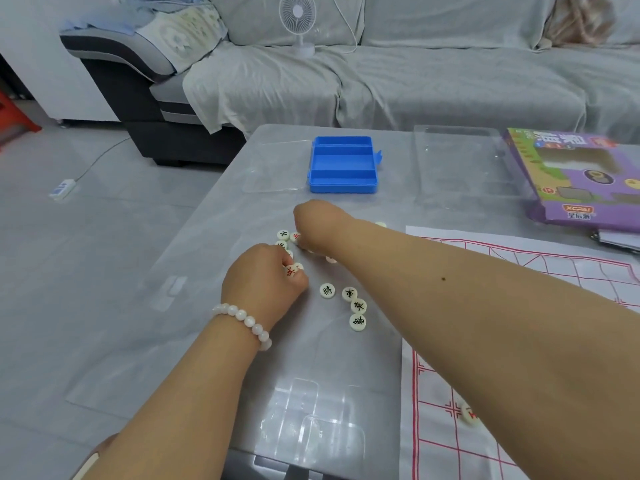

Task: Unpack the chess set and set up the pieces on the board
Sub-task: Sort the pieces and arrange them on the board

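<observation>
Sorting pieces (353, 306) left of the board (519, 341), presumably by colour. Left hand (266, 275) pinched on a red-marked piece (291, 270); right hand (318, 223) curled over others (grip hidden). One piece (469, 414) already on the board.

A small white desk fan (298, 15) stands on the far grey fabric-covered sofa (433, 81), its white cord (349, 26) trailing right. A pale floral cushion (187, 32) lies at the sofa's left end. On the grey tiled floor (86, 237), far left, lies a white power strip (62, 188).
</observation>
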Demonstrator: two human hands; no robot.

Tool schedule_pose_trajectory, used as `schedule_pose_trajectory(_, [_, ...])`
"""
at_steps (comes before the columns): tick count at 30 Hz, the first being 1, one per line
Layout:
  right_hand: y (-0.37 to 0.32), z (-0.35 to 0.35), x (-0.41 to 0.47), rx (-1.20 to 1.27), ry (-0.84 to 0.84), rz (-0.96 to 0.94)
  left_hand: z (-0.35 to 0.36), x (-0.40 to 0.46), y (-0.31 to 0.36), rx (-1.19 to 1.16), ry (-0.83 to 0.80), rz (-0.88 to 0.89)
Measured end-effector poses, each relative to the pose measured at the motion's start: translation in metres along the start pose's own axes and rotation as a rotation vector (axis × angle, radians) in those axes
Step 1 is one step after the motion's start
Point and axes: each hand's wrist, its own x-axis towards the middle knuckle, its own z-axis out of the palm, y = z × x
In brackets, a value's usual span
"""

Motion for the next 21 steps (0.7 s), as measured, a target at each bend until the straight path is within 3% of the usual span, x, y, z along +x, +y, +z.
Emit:
schedule_pose_trajectory(7, [0.019, -0.008, -0.023, 0.152, 0.123, 0.035, -0.005, -0.005, 0.011, -0.039, -0.012, 0.020])
schedule_pose_trajectory(13, [0.039, -0.013, -0.061, 0.225, 0.083, 0.075, -0.012, -0.018, 0.027, -0.052, -0.072, 0.023])
schedule_pose_trajectory(21, [0.056, -0.009, -0.107, 0.313, 0.124, 0.119, -0.010, -0.051, 0.061, -0.038, -0.226, 0.225])
